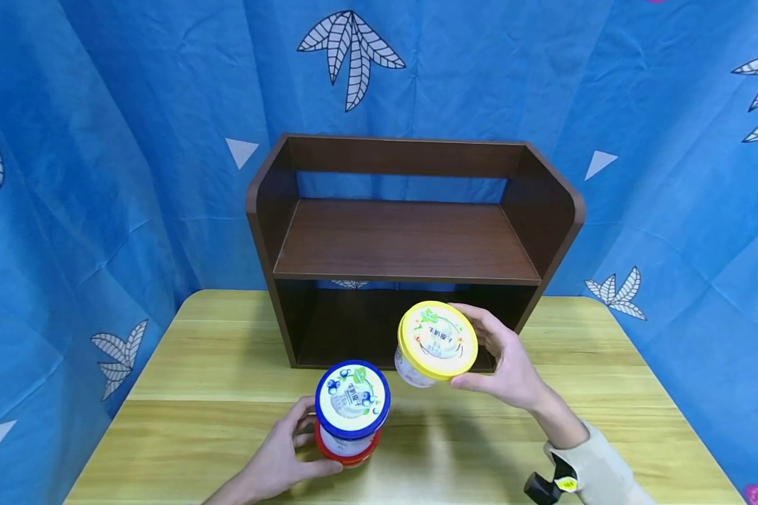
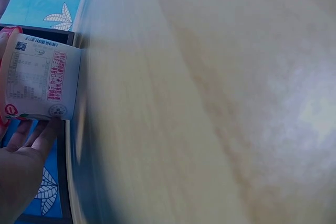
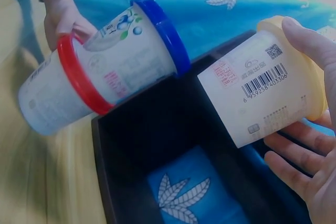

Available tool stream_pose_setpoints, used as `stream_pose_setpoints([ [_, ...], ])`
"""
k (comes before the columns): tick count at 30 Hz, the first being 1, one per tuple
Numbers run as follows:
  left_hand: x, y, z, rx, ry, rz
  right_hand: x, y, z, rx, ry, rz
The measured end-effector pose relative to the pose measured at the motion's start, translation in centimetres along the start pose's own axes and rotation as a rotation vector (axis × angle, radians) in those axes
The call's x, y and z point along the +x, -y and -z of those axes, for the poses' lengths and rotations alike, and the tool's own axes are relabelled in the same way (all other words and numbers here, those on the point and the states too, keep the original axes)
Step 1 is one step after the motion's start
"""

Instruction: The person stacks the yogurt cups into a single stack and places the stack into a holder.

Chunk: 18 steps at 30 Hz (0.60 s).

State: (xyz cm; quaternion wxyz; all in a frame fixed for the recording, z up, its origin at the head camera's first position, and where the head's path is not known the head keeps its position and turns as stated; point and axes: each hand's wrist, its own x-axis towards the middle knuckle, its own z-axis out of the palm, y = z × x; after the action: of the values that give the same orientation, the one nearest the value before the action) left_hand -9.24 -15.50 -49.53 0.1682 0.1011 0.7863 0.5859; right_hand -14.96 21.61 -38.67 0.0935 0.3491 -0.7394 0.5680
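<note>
My left hand (image 1: 276,456) grips a white tub with a red lid (image 1: 350,461) at its lid. Stacked on that lid is a second tub, blue-lidded (image 1: 352,398), with blueberries printed on it. The right wrist view shows the two tubs one on the other, tilted in that view. To their right, my right hand (image 1: 504,358) holds a yellow-lidded tub (image 1: 438,341) by its rim, thumb on one side and fingers on the other. This tub (image 3: 262,87) is raised and tipped, its barcode facing the right wrist camera. In the left wrist view the red-lidded tub (image 2: 39,77) hangs above the table.
Behind the hands stands a dark brown two-tier shelf (image 1: 407,238) on the light wooden table (image 1: 215,365). The yellow-lidded tub is in front of its lower compartment. A blue cloth (image 1: 164,140) with leaf prints hangs behind the table.
</note>
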Motion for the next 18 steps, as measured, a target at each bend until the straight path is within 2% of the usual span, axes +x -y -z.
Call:
stream_pose_setpoints([
  [7, 0.0, 0.2, 0.0, 0.005, -0.002, -0.008, 0.5, 0.1, -0.3, 0.051, -0.011, 0.09],
  [14, 0.1, 0.7, 0.0, -0.005, 0.003, -0.031, 0.6, 1.1, -0.7, 0.038, -0.052, 0.038],
  [18, 0.0, 0.6, 0.0, 0.004, 0.002, -0.036, 0.7, 1.6, -1.0, 0.052, -0.053, 0.038],
])
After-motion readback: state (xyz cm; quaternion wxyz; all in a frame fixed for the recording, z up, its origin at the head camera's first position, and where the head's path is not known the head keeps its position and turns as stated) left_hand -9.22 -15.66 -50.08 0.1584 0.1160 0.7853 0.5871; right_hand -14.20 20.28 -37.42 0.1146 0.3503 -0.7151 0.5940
